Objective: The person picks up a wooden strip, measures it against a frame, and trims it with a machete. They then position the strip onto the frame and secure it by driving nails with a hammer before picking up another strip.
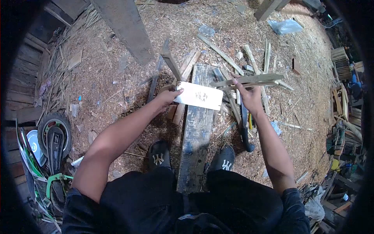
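Observation:
My left hand (168,96) grips the left end of a pale, brightly lit rectangular board (198,95) with a dark smudged mark in its middle. The thumb lies on the board's face. Behind its upper left corner, a wooden stick (171,60) angles upward. My right hand (249,95) is closed around thin wooden strips (261,79), its thumb on top; their left ends reach close to the board's right edge. Under the board runs a long, worn, dark plank (194,152) between my feet. A tool with a curved black handle (245,136) lies beneath my right hand.
Loose wooden sticks (222,52) lie around the plank on ground covered in shavings. A broad wooden beam (126,29) juts in at upper left. A small green-and-black motorbike (54,156) is at left. Stacked wood (343,97) lines the right side. A plastic bag (285,26) lies farther off.

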A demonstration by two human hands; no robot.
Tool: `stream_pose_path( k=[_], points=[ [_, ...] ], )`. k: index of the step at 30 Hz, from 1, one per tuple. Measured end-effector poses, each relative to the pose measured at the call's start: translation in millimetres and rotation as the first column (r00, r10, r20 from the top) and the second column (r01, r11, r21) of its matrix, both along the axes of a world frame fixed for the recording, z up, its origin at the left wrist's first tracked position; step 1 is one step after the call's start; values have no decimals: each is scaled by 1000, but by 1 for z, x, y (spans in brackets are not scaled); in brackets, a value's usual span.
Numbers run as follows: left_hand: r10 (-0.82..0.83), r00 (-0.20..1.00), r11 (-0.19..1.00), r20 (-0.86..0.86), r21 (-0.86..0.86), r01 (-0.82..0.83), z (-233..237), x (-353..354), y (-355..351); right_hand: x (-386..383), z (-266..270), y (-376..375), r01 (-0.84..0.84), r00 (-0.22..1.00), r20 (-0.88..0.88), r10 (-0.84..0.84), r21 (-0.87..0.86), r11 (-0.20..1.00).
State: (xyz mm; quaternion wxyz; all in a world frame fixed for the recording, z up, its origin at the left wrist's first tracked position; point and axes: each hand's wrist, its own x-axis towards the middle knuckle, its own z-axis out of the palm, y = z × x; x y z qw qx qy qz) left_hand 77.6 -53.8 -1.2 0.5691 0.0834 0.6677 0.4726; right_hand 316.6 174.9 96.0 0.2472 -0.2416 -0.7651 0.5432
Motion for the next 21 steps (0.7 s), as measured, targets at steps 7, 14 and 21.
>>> stream_pose_path(
  k=[7,14,21],
  points=[
    [127,985,992,-120,43,-122,-16,2,-3,0,9,9,134,988,-48,-144,-166,977],
    [193,969,980,-157,83,-181,1,6,-6,14,49,28,72,925,-344,-165,-268,961],
    [127,987,889,-102,452,-68,0,-8,-14,51,122,50,-254,839,-537,88,-244,936]
  ],
)
